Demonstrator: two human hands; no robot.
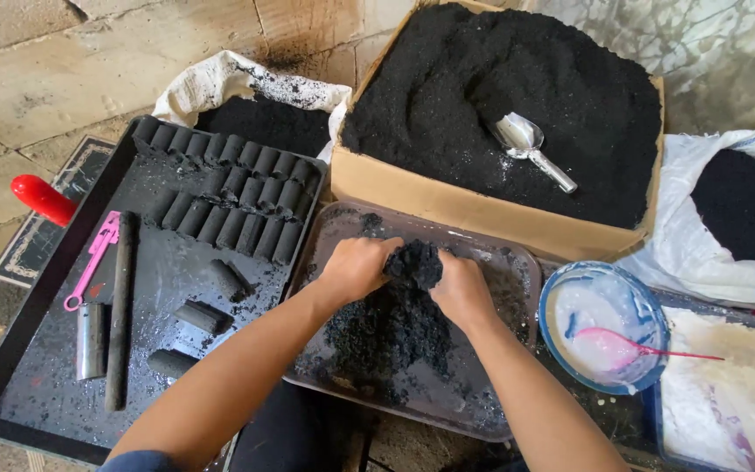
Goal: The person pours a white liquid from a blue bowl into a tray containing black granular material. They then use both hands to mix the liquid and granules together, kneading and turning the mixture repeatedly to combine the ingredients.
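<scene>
Both hands press together on one lump of damp black powder mix [414, 262] above a shallow brown tray [517, 267]. My left hand [356, 267] cups the lump from the left, and my right hand [460, 288] grips it from the right. Loose black mix [386, 336] lies spread on the tray beneath the hands.
A black tray [10, 345] on the left holds rows of black cylinders [233, 197], a long black rod [120, 315], a metal tube [91, 341] and a pink tool [89, 262]. A cardboard box [395, 188] of black powder holds a metal scoop [530, 149]. Right: a bowl [648, 306] with a pink spoon [648, 347], two sacks of black powder.
</scene>
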